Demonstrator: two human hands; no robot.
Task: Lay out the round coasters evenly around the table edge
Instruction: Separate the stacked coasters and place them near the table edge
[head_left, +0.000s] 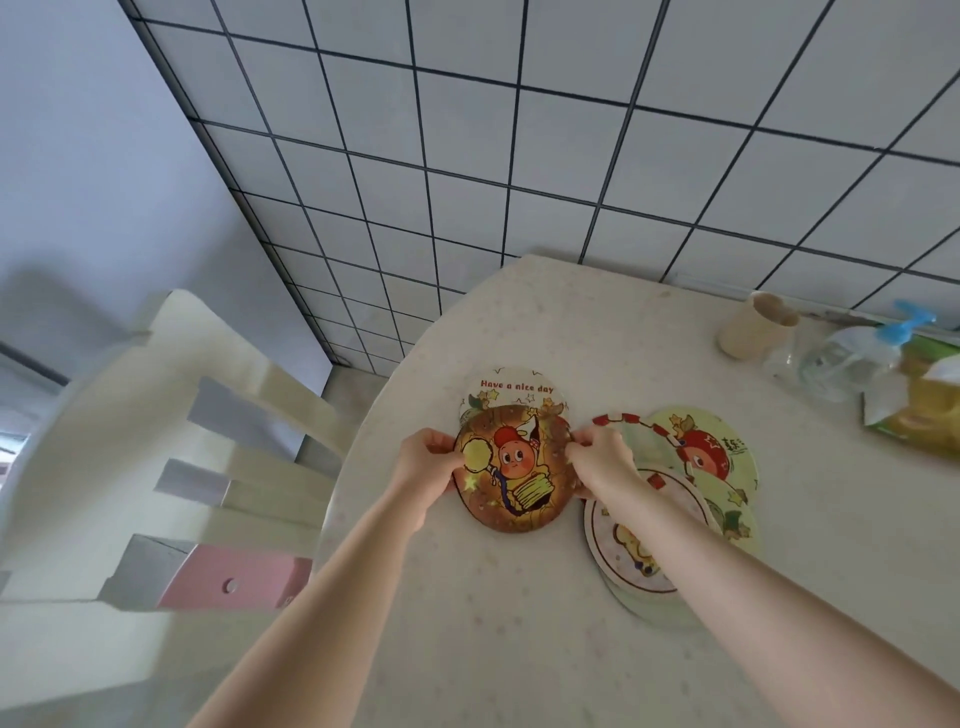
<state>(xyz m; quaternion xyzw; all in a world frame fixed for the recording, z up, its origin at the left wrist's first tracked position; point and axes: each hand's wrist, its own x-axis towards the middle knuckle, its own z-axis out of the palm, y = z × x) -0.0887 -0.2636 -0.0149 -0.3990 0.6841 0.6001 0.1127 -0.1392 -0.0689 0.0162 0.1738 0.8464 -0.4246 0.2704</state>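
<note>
**Both hands on brown coaster near table's left edge**

L hand (427, 464) pinches the left rim of the brown coaster (511, 470), fingers closed on it; R hand (601, 458) grips the right rim same way. Coaster has a cartoon figure w/ red cap, sits partly over a pale coaster (511, 388) reading "Have a nice day". To the right, just beside, a loose overlapping pile of coasters (696, 467): green one w/ red character on top at back, white-rimmed one lower, partly hidden by R forearm. All on the speckled cream table (519, 623). Far right by the tiled wall (519, 156): paper cup (753, 330), clear pump bottle (852, 358), yellow-green packet (919, 400). Cream chair (171, 441) stands left of table.
</note>
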